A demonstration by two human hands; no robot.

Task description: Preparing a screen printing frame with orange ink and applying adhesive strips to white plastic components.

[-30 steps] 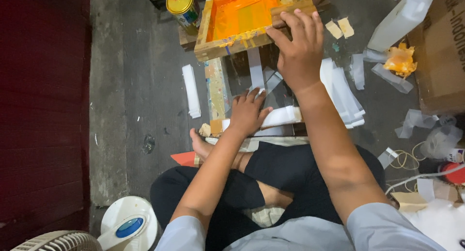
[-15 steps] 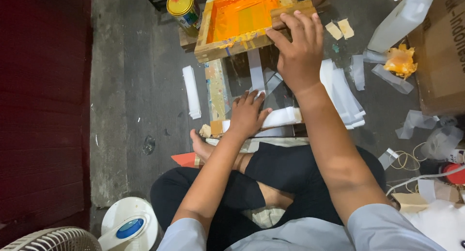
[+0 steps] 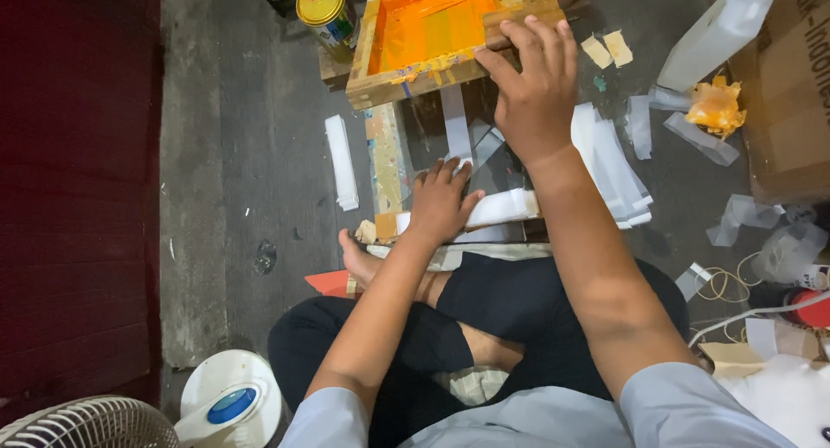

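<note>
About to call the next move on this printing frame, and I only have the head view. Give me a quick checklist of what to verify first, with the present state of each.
1. Right hand has a grip on the wooden squeegee at the near right corner of the frame: ok.
2. Left hand lies flat on the white strips below the wooden screen frame: ok.
3. Orange ink covers the screen mesh: ok.
4. Frame seated flat on its base: cannot tell, the underside is hidden.
5. Paint can stands upright, apart from the frame: ok.
6. Floor around the work free of clutter: not ok, loose white strips lie scattered.
</note>
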